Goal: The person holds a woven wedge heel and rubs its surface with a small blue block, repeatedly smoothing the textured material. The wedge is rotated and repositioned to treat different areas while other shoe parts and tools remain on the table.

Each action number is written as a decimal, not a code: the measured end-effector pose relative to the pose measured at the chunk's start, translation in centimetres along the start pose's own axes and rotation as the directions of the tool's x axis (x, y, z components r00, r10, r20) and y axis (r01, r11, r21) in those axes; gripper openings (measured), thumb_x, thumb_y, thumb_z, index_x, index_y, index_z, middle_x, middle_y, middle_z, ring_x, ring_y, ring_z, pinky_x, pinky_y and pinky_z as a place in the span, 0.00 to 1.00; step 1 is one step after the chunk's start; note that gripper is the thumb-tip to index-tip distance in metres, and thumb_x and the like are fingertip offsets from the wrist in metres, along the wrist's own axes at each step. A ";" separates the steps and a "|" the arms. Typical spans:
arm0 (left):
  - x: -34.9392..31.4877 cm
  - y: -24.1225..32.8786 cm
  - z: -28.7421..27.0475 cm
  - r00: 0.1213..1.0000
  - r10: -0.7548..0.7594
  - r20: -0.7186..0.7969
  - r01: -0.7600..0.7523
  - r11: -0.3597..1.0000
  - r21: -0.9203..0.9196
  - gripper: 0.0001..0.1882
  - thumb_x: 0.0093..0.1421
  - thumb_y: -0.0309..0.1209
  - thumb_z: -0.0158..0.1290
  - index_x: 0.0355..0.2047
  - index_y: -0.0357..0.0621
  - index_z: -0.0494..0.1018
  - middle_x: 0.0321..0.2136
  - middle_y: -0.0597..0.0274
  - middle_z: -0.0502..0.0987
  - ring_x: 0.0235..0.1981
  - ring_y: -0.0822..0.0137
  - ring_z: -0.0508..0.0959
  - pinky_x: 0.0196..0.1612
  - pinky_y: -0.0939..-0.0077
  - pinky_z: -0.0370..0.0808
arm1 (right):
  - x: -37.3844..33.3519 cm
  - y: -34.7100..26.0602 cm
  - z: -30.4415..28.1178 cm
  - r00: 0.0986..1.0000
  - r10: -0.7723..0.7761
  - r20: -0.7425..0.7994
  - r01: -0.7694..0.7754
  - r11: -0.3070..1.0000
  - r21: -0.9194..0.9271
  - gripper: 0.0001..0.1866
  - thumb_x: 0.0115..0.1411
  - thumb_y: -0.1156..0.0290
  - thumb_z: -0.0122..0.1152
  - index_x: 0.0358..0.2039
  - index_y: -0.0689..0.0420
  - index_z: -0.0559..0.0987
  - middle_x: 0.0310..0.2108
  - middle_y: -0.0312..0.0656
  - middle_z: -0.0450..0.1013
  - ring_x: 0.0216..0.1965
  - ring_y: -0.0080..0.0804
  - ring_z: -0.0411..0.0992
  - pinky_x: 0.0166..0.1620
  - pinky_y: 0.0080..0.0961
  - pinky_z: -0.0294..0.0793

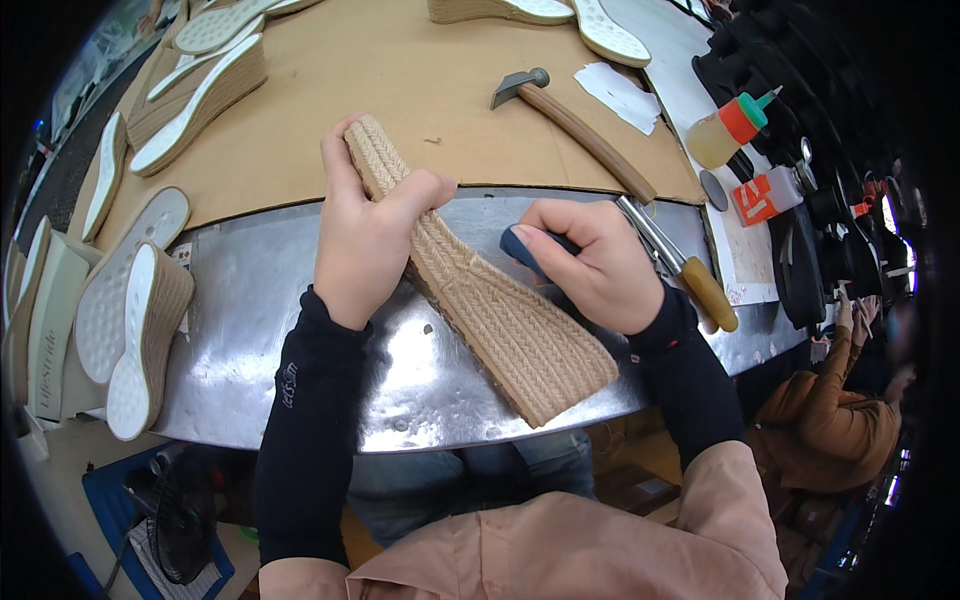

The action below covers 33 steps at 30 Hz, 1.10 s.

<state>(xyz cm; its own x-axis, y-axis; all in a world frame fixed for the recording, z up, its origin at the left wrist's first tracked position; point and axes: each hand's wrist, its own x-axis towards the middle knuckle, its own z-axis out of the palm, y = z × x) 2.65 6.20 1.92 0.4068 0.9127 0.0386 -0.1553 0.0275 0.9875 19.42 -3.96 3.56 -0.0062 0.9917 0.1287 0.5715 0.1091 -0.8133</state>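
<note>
My left hand (365,230) grips the narrow toe end of a wedge shoe sole (510,330), its fingers and thumb wrapped around it. Braided tan jute covers the sole's side, and its thick heel end slants down toward me over the metal tabletop (245,330). Close to the jute's upper edge, my right hand (605,265) is closed on a small dark blue block (518,248). Most of that block lies hidden behind the fingers, so its kind is unclear. I cannot tell whether it touches the sole.
Cardboard (450,130) covers the far tabletop, with a hammer (585,130) on it. A wooden-handled tool (705,290) lies beside my right wrist. A green-capped squeeze bottle (720,135) and a smaller bottle (768,195) stand right. More wedge soles (205,105) lie left. Another person (830,420) sits at right.
</note>
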 end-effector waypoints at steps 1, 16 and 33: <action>0.0 0.0 -0.1 1.000 -0.010 0.001 0.010 1.000 -0.008 0.34 0.49 0.25 0.56 0.54 0.33 0.52 0.29 0.59 0.71 0.28 0.71 0.73 0.33 0.78 0.72 | -0.1 0.0 0.0 1.000 -0.020 -0.014 0.020 0.999 0.025 0.08 0.58 0.73 0.60 0.26 0.64 0.75 0.17 0.36 0.70 0.21 0.19 0.67 0.27 0.17 0.66; 0.2 -0.4 -0.2 1.000 0.020 -0.005 -0.020 1.000 0.019 0.36 0.48 0.26 0.57 0.54 0.33 0.52 0.29 0.57 0.72 0.29 0.70 0.74 0.33 0.78 0.72 | -0.6 -1.2 0.4 0.992 -0.073 -0.101 0.080 0.994 0.070 0.05 0.45 0.78 0.62 0.22 0.62 0.74 0.18 0.40 0.70 0.20 0.27 0.68 0.27 0.21 0.67; 0.3 -0.6 -0.4 0.999 0.041 -0.011 -0.040 0.995 0.094 0.38 0.46 0.31 0.59 0.54 0.33 0.52 0.29 0.55 0.72 0.28 0.67 0.74 0.33 0.75 0.73 | -0.4 -1.8 0.5 0.989 -0.150 -0.007 0.147 0.973 -0.176 0.07 0.42 0.80 0.63 0.20 0.61 0.72 0.16 0.39 0.68 0.18 0.28 0.69 0.25 0.21 0.67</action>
<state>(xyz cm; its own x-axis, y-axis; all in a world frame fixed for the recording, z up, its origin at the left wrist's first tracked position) 2.56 6.63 1.27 0.3903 0.9175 0.0773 -0.0863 -0.0472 0.9952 17.94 -4.48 4.67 -0.0861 0.9635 0.2534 0.6996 0.2395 -0.6731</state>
